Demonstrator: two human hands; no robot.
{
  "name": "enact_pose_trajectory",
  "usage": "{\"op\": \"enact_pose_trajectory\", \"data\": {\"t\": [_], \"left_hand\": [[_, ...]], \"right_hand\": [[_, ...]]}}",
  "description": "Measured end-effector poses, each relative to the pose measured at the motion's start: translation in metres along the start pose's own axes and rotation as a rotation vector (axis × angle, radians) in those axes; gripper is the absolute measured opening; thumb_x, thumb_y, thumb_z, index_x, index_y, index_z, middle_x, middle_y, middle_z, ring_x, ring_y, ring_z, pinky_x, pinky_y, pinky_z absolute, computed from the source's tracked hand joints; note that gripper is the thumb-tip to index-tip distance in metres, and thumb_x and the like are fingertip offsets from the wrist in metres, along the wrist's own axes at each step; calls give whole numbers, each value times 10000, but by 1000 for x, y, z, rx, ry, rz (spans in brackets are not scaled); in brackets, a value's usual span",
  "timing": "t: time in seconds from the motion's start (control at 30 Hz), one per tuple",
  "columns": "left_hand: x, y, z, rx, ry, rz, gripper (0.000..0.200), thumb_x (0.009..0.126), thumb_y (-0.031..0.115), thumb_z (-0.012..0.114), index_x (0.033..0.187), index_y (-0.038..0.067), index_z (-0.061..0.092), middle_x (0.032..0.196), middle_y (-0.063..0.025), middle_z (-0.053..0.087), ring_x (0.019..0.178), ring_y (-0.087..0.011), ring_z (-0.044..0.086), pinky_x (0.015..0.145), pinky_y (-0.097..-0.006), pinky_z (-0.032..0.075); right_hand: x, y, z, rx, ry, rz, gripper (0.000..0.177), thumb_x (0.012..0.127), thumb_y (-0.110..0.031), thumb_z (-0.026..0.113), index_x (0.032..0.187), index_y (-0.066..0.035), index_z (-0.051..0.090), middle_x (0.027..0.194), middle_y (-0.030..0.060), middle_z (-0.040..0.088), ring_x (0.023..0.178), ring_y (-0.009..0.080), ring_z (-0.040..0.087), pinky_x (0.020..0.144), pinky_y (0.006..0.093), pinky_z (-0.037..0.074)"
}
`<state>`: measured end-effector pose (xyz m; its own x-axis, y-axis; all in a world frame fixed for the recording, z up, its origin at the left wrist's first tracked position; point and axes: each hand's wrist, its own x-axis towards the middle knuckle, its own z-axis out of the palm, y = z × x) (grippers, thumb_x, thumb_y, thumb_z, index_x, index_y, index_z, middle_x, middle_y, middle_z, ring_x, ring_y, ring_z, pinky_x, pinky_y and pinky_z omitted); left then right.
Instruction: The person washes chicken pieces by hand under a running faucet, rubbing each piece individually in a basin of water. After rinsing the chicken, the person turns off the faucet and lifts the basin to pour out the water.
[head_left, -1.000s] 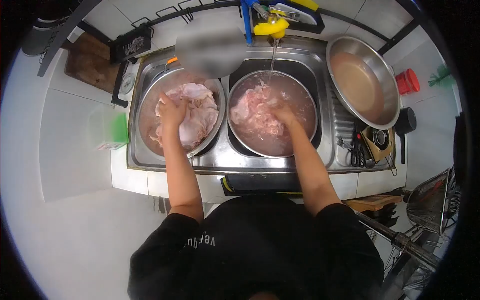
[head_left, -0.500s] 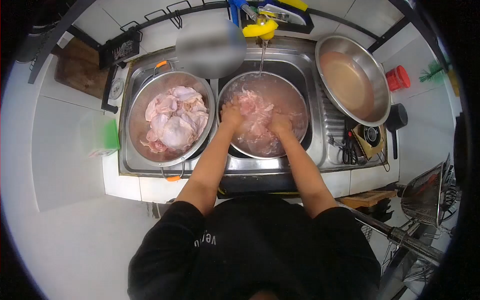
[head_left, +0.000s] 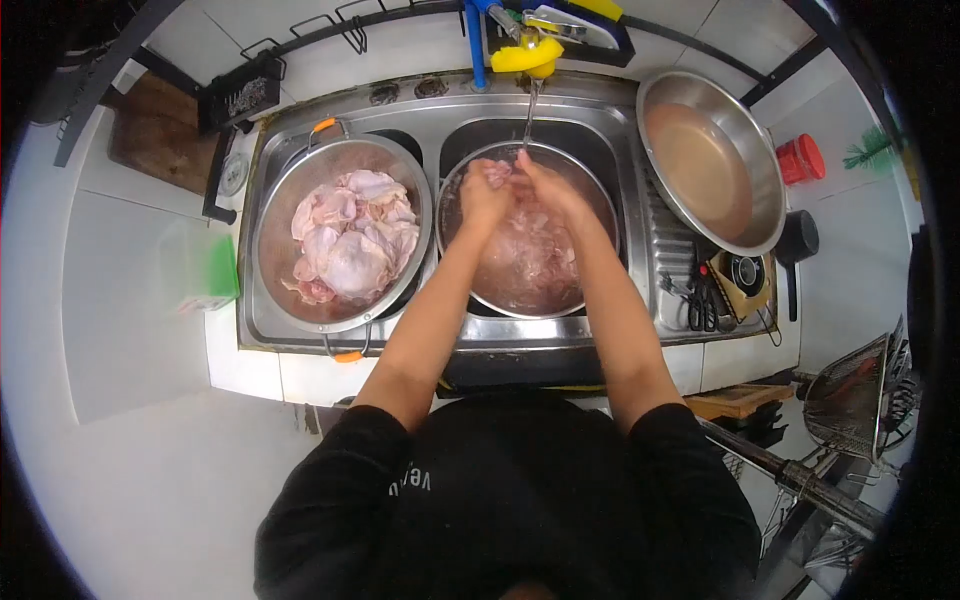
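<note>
A round steel basin (head_left: 600, 215) of cloudy pinkish water sits in the right sink bowl. Pale pink pieces of raw meat (head_left: 528, 250) lie in the water. Near the basin's far side, my left hand (head_left: 484, 200) is closed around a piece of raw chicken meat (head_left: 497, 171). My right hand (head_left: 552, 188) is beside it, its fingers stretched out by the thin stream of water (head_left: 530, 115) from the tap. The lower side of each hand is hidden.
A steel colander (head_left: 277, 245) with orange handles holds raw chicken pieces (head_left: 350, 255) on the left. At right, a tilted steel bowl (head_left: 765, 190) of cloudy liquid leans on the drainboard, above scissors (head_left: 703, 303). The yellow tap (head_left: 535, 57) hangs over the basin.
Both hands have moved away from me and closer together, from the middle of the basin to its far side under the tap. The left hand has lifted meat out of the water.
</note>
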<state>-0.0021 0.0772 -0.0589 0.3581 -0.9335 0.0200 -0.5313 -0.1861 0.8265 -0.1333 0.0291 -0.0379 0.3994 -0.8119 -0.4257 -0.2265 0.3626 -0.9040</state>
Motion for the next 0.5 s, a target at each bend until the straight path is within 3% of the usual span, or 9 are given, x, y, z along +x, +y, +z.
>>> {"op": "enact_pose_trajectory", "data": {"t": [0.07,0.13,0.2,0.23,0.27,0.33,0.4,0.47,0.5], "left_hand": [[-11,36,2,-236,38,4,596,692,127,678,1216,17,418,1091,-235,569,1019,-360,563,816,-361,465],[-4,34,9,-163,-64,22,654,736,48,607,1317,34,308,1168,-220,533,1072,-367,531,816,-332,473],[10,24,14,-743,-303,-14,661,807,45,547,1368,28,198,1237,-206,480,1056,-336,539,805,-324,489],[16,22,7,-1027,-341,-183,570,861,48,498,1351,-2,210,1257,-197,451,1007,-275,560,775,-334,509],[20,20,2,-1024,-338,-179,570,861,48,498,1351,-2,210,1257,-197,451,1007,-275,560,775,-334,509],[26,19,-5,-984,-29,-355,575,838,113,556,1318,6,258,1090,-178,543,836,-241,606,666,-318,521],[30,23,-5,-855,-21,-455,530,846,200,597,1256,-8,334,1020,-143,543,811,-244,603,651,-333,518],[38,29,-7,-1121,-400,-593,557,855,339,587,1257,18,374,1131,-171,532,939,-270,586,749,-392,522],[38,41,-8,-1239,-410,-466,549,839,371,610,1212,11,431,1103,-161,551,926,-248,591,743,-399,517]], "right_hand": [[19,-4,-6,193,-90,143,606,776,-587,577,1061,-52,599,943,62,610,811,159,566,735,304,459],[31,4,-9,262,80,90,491,763,-500,651,973,-58,630,910,51,618,740,149,574,613,308,473],[51,24,-13,379,-28,-49,451,853,-438,561,1080,-49,561,890,90,613,727,147,596,534,259,479],[52,21,-14,459,36,-87,427,860,-383,569,1102,-33,540,913,94,612,748,153,603,566,272,498],[52,20,-14,543,100,-124,408,868,-328,577,1125,-17,518,936,99,610,769,160,610,598,285,516],[48,9,-21,539,70,-133,388,889,-262,552,1170,-5,477,995,105,602,825,181,615,659,308,535],[51,1,-22,707,6,-283,390,908,-269,518,1194,-9,471,1026,104,597,858,185,610,722,309,519],[42,-8,-14,764,-6,-302,371,929,-277,476,1188,-12,484,1045,97,599,901,182,601,789,306,493],[36,-11,-10,689,35,-269,374,932,-296,464,1174,-12,492,1063,93,596,920,182,595,812,305,478]]}}
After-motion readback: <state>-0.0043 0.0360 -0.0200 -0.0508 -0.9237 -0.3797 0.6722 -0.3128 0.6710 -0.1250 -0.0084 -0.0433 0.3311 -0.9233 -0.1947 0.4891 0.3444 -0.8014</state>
